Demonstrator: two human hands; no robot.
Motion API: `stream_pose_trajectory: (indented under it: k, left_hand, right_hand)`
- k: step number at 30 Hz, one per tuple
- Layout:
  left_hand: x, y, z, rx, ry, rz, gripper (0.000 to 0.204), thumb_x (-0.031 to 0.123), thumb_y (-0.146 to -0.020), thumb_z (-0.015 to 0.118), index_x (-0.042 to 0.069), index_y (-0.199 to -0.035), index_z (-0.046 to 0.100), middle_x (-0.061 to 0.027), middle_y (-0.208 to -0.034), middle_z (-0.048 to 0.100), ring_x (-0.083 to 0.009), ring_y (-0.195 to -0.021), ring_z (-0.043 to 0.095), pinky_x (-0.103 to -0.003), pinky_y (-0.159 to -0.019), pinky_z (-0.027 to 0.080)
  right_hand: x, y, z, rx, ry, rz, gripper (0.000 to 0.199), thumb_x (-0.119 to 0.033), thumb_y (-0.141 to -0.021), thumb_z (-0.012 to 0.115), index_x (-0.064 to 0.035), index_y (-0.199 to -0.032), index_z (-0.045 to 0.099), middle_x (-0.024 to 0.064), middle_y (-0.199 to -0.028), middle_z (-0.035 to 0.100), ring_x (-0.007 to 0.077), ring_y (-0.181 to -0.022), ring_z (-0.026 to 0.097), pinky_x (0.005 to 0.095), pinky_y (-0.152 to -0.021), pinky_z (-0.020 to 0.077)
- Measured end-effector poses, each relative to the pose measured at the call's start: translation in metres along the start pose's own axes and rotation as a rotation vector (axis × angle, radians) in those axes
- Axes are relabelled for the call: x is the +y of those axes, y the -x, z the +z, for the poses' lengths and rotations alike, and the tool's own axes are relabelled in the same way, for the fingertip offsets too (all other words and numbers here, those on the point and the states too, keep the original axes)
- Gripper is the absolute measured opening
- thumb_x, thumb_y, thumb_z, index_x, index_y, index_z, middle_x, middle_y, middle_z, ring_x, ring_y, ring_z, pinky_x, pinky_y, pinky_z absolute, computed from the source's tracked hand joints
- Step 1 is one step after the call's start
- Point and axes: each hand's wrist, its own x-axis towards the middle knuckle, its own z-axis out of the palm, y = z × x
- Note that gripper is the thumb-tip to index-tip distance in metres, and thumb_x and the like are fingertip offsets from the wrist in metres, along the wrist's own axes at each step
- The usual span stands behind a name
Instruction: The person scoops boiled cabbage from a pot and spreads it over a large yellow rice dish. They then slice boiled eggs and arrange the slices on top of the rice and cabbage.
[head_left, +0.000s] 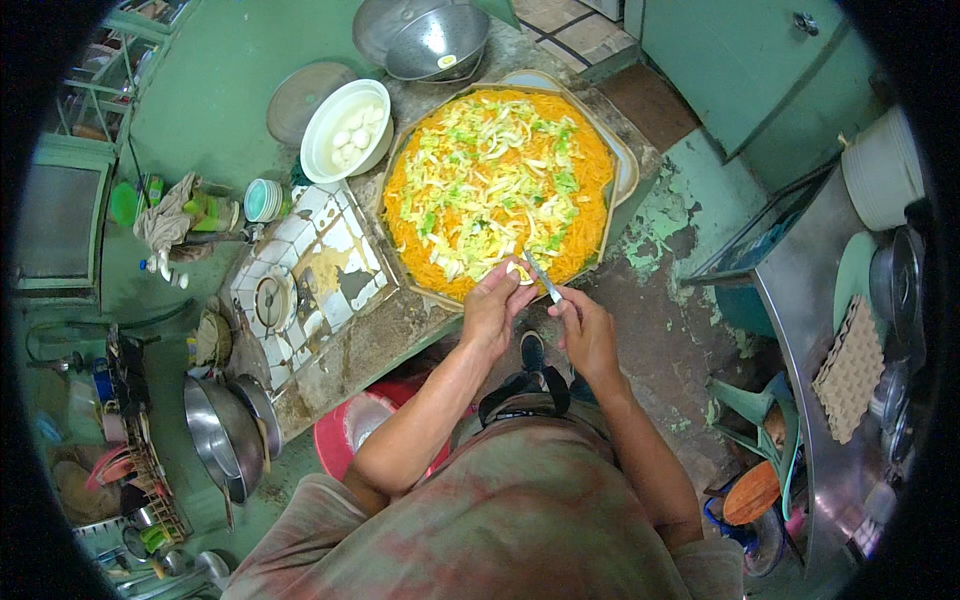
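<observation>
A large round tray of orange noodles [420, 235], strewn with shredded pale-green cabbage [480, 180], lies on the counter in front of me. At its near edge, my left hand [488, 312] is closed on a cut boiled egg [519, 273], whose yellow yolk shows. My right hand [592, 338] grips a knife [542, 277]; its blade points up and left, close beside the egg. Left of the tray, a white bowl [312, 150] holds several peeled eggs [352, 138] in liquid. Behind it stands a metal bowl [425, 45] with a piece of egg [447, 62] inside.
A tiled sink [325, 240] is set in the counter on the left, with stacked small bowls [264, 200] beyond it. Woks [222, 440] hang at lower left. Under the counter is a red basin [338, 430]. At right, a steel table [815, 300] bears an egg carton [851, 370].
</observation>
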Motion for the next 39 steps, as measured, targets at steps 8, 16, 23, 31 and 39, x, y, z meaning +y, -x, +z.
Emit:
stream_pose_trajectory:
  k: [8,16,23,31,39]
  left_hand:
    - [0.005,0.005,-0.004,-0.008,-0.024,0.0,0.032,0.008,-0.099,0.049,-0.005,-0.129,0.051,-0.0145,-0.117,0.062,-0.0249,-0.107,0.064,-0.035,-0.094,0.054]
    - [0.011,0.015,-0.024,-0.063,0.029,-0.075,0.031,0.007,-0.1,0.048,-0.005,-0.128,0.051,-0.016,-0.118,0.062,-0.0284,-0.109,0.064,-0.038,-0.095,0.053]
    - [0.014,0.011,-0.036,-0.017,0.057,-0.134,0.031,0.006,-0.1,0.047,-0.004,-0.129,0.051,-0.0143,-0.119,0.062,-0.0252,-0.104,0.065,-0.038,-0.089,0.056]
    - [0.018,0.005,-0.033,0.01,-0.148,-0.05,0.034,0.007,-0.099,0.048,-0.004,-0.131,0.05,-0.0133,-0.12,0.062,-0.0218,-0.102,0.065,-0.032,-0.089,0.055]
    - [0.026,0.021,-0.045,-0.027,-0.105,-0.072,0.032,0.005,-0.099,0.047,-0.006,-0.129,0.05,-0.0152,-0.118,0.062,-0.0271,-0.109,0.064,-0.037,-0.096,0.053]
  right_hand:
    - [-0.009,0.029,0.001,-0.045,-0.128,-0.101,0.024,-0.011,-0.093,0.055,-0.0026,-0.115,0.062,0.0138,-0.092,0.064,0.0193,-0.065,0.06,0.0306,-0.059,0.0488]
    - [0.008,0.038,0.012,0.002,0.109,-0.277,0.023,-0.01,-0.091,0.058,-0.0045,-0.113,0.063,0.0167,-0.096,0.063,0.0315,-0.086,0.062,0.0393,-0.078,0.0483]
    - [0.018,0.033,0.026,0.045,0.115,-0.288,0.025,-0.013,-0.095,0.054,-0.0023,-0.115,0.062,0.0175,-0.098,0.065,0.0305,-0.084,0.064,0.039,-0.076,0.0492]
    - [0.009,0.019,0.03,-0.126,-0.422,0.201,0.029,-0.018,-0.099,0.049,0.0007,-0.12,0.057,0.011,-0.099,0.07,0.0125,-0.047,0.056,0.028,-0.048,0.0467]
    - [0.014,0.052,0.046,-0.114,-0.195,-0.105,0.027,-0.012,-0.094,0.059,-0.0051,-0.121,0.059,0.0034,-0.091,0.06,0.0078,-0.063,0.054,0.0226,-0.055,0.0434]
